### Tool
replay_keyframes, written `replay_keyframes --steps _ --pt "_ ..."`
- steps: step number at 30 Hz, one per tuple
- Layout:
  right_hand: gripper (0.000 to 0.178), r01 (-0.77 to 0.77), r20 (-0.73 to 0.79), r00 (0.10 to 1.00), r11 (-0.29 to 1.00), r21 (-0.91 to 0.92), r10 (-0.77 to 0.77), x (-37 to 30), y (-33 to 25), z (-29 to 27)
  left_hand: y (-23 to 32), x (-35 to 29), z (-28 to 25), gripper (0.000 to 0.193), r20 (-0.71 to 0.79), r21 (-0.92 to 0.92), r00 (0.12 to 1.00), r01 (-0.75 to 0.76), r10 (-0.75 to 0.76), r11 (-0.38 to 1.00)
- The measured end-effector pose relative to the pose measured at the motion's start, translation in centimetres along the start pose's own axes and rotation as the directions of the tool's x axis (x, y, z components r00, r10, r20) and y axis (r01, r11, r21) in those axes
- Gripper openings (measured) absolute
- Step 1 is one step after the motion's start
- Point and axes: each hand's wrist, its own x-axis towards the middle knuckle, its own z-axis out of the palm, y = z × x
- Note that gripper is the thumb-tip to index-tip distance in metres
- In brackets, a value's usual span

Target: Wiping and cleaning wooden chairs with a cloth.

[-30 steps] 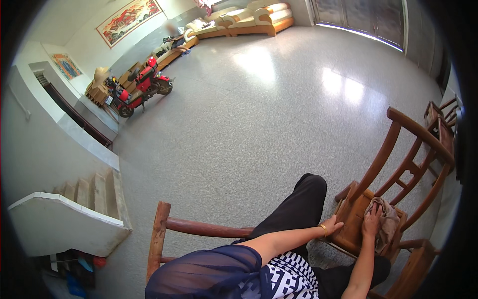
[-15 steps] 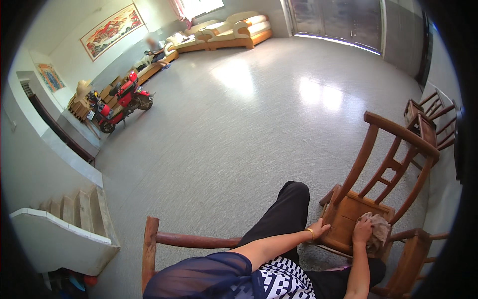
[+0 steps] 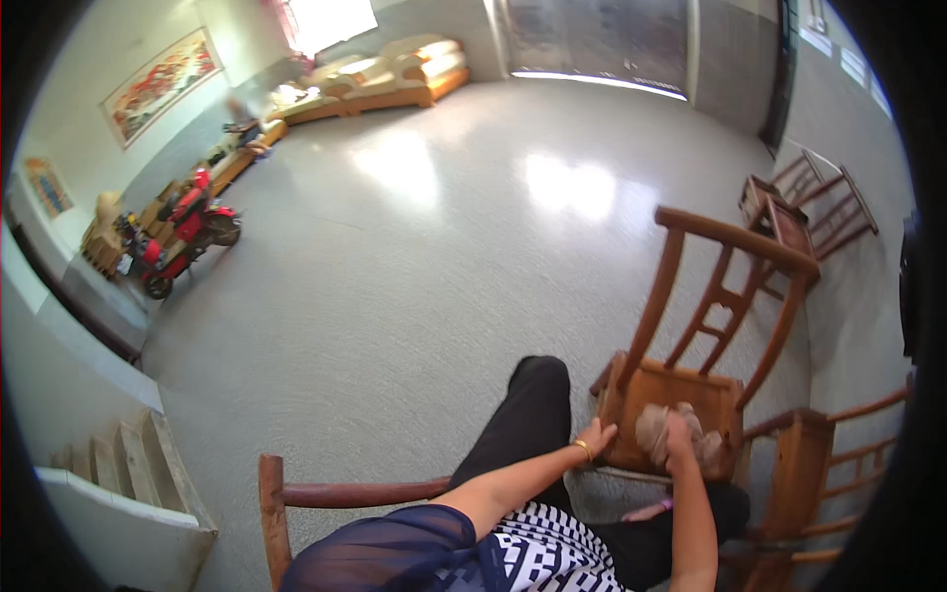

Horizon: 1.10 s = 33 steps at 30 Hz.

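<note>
Count: two hands (image 3: 679, 434), one cloth (image 3: 651, 430), at least three chairs (image 3: 633, 377), one scooter (image 3: 178, 247), at least two sofas (image 3: 431, 77), two wall pictures (image 3: 163, 87), one staircase (image 3: 131, 466), one person (image 3: 243, 125).

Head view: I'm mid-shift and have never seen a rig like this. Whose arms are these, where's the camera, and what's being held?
No machine here: these are a person's bare hands. The picture comes from the left of two wide cameras worn on the head, looking down, so straight edges bend near the rim. The left hand, with a gold bracelet, is at the edge of a wooden chair; how its fingers sit is unclear. The right hand holds a bunched cloth on the seat. Another chair stands close by on the right, and a red scooter farther off on the left.
</note>
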Motion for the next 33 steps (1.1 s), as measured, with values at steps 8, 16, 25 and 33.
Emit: replay_keyframes --steps 8,16,25,33 --pt "0.032 0.468 -0.335 0.879 0.747 0.472 -0.34 2.5 -17.0 -1.9 5.3 -0.8 -0.6 0.1 -0.269 -0.067 0.944 -0.217 0.192 0.974" --pt "0.039 0.813 -0.257 0.553 0.58 -0.039 -0.793 7.0 -24.2 7.3 5.0 -1.6 -0.1 0.095 -0.189 0.026 0.975 -0.113 0.116 0.993" --pt "0.043 0.513 0.5 0.412 -0.26 -0.818 -0.762 16.2 -25.5 15.3 6.4 -1.6 -0.4 0.092 -0.173 0.059 0.984 -0.034 0.044 0.998" --pt "0.028 0.522 0.437 0.536 -0.124 -0.844 -0.722 17.6 -28.0 14.6 6.2 -1.5 -0.5 0.088 -0.174 0.038 0.984 -0.016 0.023 0.999"
